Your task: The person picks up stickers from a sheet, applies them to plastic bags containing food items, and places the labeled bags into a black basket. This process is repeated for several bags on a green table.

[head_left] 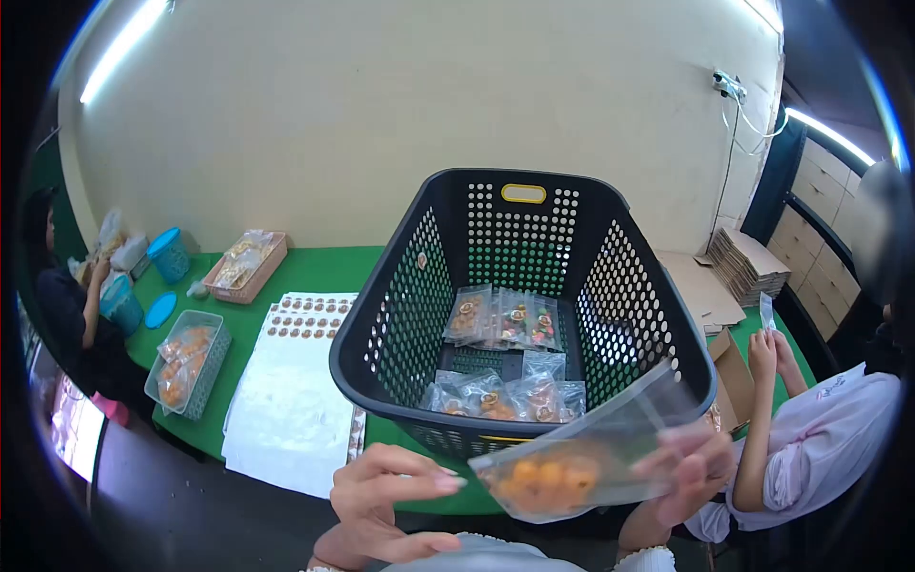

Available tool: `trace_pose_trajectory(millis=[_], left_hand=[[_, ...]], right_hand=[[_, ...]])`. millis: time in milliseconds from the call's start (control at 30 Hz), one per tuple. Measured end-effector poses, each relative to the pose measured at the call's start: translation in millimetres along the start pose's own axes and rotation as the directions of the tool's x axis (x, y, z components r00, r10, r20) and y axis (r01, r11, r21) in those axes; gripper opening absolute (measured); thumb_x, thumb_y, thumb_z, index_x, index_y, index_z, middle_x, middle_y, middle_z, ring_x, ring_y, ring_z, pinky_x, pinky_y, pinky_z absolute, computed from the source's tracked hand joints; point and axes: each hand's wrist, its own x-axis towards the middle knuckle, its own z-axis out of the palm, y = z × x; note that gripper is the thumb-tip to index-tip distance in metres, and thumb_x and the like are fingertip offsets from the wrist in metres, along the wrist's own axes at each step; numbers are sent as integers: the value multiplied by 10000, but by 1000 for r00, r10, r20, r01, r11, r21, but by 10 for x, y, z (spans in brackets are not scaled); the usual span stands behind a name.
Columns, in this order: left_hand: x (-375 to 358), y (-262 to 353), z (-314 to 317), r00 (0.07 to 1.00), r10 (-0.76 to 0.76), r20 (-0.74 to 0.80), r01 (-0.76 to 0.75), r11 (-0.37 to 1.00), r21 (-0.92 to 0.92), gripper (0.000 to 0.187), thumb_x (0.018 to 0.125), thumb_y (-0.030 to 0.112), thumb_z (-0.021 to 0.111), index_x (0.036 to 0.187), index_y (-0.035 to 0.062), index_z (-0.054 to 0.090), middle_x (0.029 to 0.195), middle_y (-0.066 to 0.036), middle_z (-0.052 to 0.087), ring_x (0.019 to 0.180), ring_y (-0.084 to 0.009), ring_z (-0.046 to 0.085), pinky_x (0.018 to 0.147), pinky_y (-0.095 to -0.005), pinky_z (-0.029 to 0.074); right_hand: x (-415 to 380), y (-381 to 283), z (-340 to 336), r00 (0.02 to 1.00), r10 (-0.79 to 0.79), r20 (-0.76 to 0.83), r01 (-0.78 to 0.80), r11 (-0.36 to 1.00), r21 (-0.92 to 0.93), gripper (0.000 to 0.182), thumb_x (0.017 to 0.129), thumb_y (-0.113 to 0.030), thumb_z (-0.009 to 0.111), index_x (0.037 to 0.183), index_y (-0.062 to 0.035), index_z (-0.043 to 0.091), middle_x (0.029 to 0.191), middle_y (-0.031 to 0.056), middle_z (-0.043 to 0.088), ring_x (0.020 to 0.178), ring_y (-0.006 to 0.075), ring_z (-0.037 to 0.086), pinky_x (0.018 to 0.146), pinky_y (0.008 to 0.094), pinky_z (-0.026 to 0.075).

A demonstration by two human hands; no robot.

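My right hand is closed on the edge of a clear plastic bag, which tilts in front of the basket's near rim. Orange, rounded pieces lie at the bag's lower left end; their exact kind is hard to make out. To the left of the bag is my left hand, its fingers apart and its index fingertip near the bag. A large black perforated basket stands before me. Inside it, small clear bags with round labels lie in two groups, a far group and a near group.
Sheets of round stickers lie on the green table. Left of them are a grey basket of orange-filled bags, a pink basket and blue tubs. People work at both sides. Flattened cardboard is stacked at right.
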Motion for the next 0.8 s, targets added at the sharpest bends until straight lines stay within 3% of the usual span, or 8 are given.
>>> trace_pose_trajectory(millis=[67, 133, 267, 367, 533, 667, 733, 800], left_hand=[[215, 187, 129, 960, 43, 278, -96, 980, 176, 459, 581, 275, 754, 920, 9, 595, 936, -140, 541, 791, -224, 574, 709, -316, 468], [470, 286, 340, 886, 9, 464, -142, 958, 251, 607, 570, 256, 762, 1069, 8, 522, 1050, -159, 491, 939, -263, 515, 788, -336, 431], [692, 216, 710, 896, 92, 435, -243, 921, 304, 744, 595, 221, 751, 1203, 10, 378, 1168, -159, 387, 1071, -293, 410, 861, -351, 375], [712, -70, 900, 931, 179, 318, -265, 930, 254, 650, 712, 157, 643, 1230, -4, 285, 1209, -198, 319, 1065, -322, 393, 887, -367, 336], [761, -118, 963, 989, -106, 102, 120, 982, -149, 597, 749, 115, 613, 1225, -7, 275, 1082, -136, 457, 987, -173, 468, 807, -279, 392], [841, -18, 954, 988, -37, 152, 59, 989, -137, 594, 740, 103, 627, 1218, -2, 290, 974, -78, 532, 887, -137, 525, 776, -253, 412], [884, -10, 976, 985, -59, 161, 81, 988, -129, 540, 749, 96, 617, 1188, -10, 320, 971, -86, 532, 899, -137, 523, 779, -259, 418], [957, 12, 974, 971, -174, 167, 201, 966, -161, 507, 758, 95, 607, 1171, -13, 334, 972, -93, 533, 912, -139, 520, 788, -264, 417]], right_hand=[[122, -19, -56, 981, -186, -49, 166, 949, -269, 214, 799, -170, 544, 700, -22, 424, 877, 273, 545, 644, 271, 615, 596, 346, 502], [292, -27, -12, 981, -192, 13, 192, 972, -139, 217, 785, -187, 569, 736, -17, 443, 913, 279, 535, 683, 278, 614, 657, 346, 487], [521, -61, 69, 940, -107, 323, 83, 993, 88, 312, 729, -213, 642, 899, 0, 490, 1064, 292, 473, 913, 307, 561, 828, 367, 412], [715, -103, 143, 795, -48, 604, 137, 985, -102, 436, 661, -240, 700, 976, -9, 506, 1176, 271, 400, 1115, 328, 409, 871, 384, 370], [995, -28, -22, 832, -298, 467, 490, 791, -368, 516, 619, -264, 734, 1000, -15, 489, 1096, 205, 468, 992, 269, 492, 780, 329, 420], [1204, -6, 3, 888, 143, 437, 8, 946, -325, 422, 660, -267, 709, 919, 13, 529, 930, 136, 544, 861, 160, 532, 693, 277, 439], [1298, -47, 11, 638, 506, 581, -343, 862, -373, 280, 732, -237, 646, 827, 15, 571, 744, 81, 588, 674, 92, 547, 616, 216, 443], [1247, 51, 31, 755, 376, 537, -262, 924, -279, 213, 781, -194, 589, 732, 13, 592, 549, 32, 558, 495, 43, 484, 494, 181, 411]])
